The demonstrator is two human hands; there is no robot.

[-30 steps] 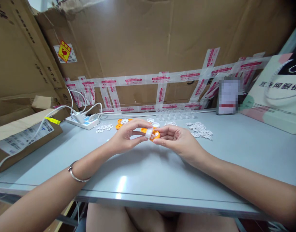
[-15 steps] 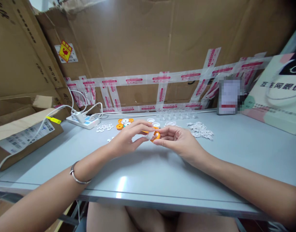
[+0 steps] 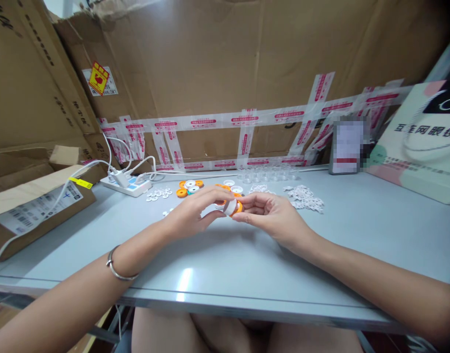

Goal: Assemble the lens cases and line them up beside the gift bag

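Note:
In the middle of the table, my right hand (image 3: 276, 215) pinches a small orange round cap (image 3: 239, 207) between thumb and fingers. My left hand (image 3: 191, 211) grips a translucent whitish round piece (image 3: 230, 207) between its thumb and curled fingers. The piece is tilted against the left side of the orange cap. Whether it sits inside the cap or only touches its rim, I cannot tell. Behind my hands lie several orange and white round caps (image 3: 190, 184), partly hidden by my left hand. White rings (image 3: 237, 189) lie just beyond my fingers.
Small white discs (image 3: 159, 194) lie at the left, and a heap of white pieces (image 3: 305, 198) at the right. Clear round cups (image 3: 269, 174) stand in rows at the back. A power strip (image 3: 127, 185), an open carton (image 3: 41, 201), a phone (image 3: 345, 147) and a printed box (image 3: 419, 142) border the table.
The translucent piece has come slightly right and down against the orange cap, covering more of the cap's opening. Both hands otherwise stay in nearly the same place.

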